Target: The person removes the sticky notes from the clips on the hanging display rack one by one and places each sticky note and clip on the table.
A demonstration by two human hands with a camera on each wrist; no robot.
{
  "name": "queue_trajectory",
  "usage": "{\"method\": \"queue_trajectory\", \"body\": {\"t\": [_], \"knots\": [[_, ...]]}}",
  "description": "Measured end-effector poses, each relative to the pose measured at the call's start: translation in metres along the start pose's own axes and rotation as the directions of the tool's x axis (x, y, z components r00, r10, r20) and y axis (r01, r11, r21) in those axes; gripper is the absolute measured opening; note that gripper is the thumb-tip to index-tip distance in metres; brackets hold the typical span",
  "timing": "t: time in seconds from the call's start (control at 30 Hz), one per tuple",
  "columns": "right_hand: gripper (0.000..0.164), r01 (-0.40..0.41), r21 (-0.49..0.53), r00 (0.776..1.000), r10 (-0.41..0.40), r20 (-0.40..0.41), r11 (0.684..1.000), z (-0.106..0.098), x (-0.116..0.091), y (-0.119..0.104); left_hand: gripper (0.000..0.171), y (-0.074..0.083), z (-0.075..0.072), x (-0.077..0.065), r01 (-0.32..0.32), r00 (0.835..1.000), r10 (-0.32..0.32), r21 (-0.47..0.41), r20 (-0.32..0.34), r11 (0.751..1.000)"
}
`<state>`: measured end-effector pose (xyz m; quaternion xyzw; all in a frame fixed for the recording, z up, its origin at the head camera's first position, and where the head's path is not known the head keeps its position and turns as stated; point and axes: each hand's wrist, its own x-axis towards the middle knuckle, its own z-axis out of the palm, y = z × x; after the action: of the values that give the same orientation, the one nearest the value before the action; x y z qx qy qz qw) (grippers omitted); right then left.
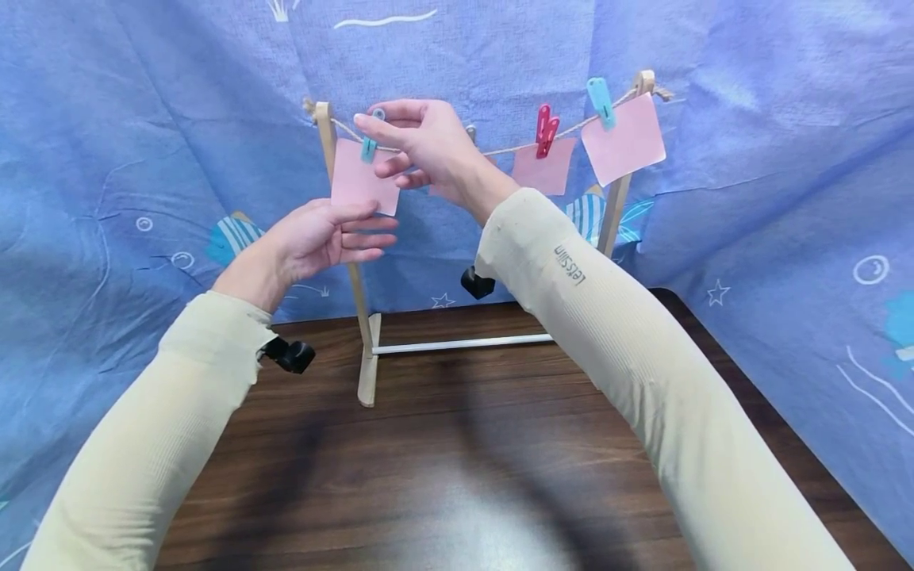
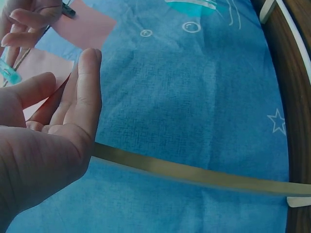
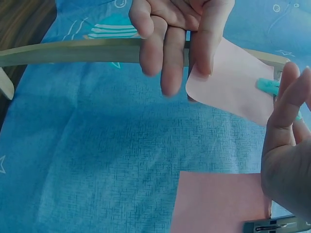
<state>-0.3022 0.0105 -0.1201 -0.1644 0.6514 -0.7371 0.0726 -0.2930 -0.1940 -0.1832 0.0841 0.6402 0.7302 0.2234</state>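
A pink paper note (image 1: 360,178) hangs near the left end of a string, with a teal clothespin (image 1: 368,149) at its top edge. My left hand (image 1: 321,234) pinches the note's lower edge, thumb in front and fingers behind; the right wrist view shows the thumb on a corner of this note (image 3: 238,82). My right hand (image 1: 435,147) is at the clothespin, its thumb crossing in front of the handles and the index finger curled behind the top. Those fingers hide part of the teal clothespin (image 3: 266,86) in the right wrist view.
Further along the string hang a note (image 3: 214,204) with a grey clip (image 3: 272,225), a note (image 1: 543,168) with red clothespins (image 1: 546,131) and a note (image 1: 624,139) with a teal clothespin (image 1: 601,101). Wooden posts (image 1: 362,301) and a white bar (image 1: 464,343) stand on the brown table (image 1: 400,468).
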Motion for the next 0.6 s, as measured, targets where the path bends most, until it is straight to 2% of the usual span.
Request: {"method": "queue_trajectory", "body": {"t": [0.37,0.6], "knots": [[0.045,-0.003,-0.058,0.999,0.005,0.033,0.998,0.0035,-0.0027,-0.0028,0.047,0.0031,-0.0008,-0.0072,0.004,1.0,-0.001,0.08,-0.031,0.997],[0.045,-0.019,-0.085,0.999,0.022,0.024,0.996,0.0018,-0.0034,-0.003,0.053,0.0034,0.0001,-0.0092,0.014,0.999,-0.008,0.135,-0.048,0.991]]}}
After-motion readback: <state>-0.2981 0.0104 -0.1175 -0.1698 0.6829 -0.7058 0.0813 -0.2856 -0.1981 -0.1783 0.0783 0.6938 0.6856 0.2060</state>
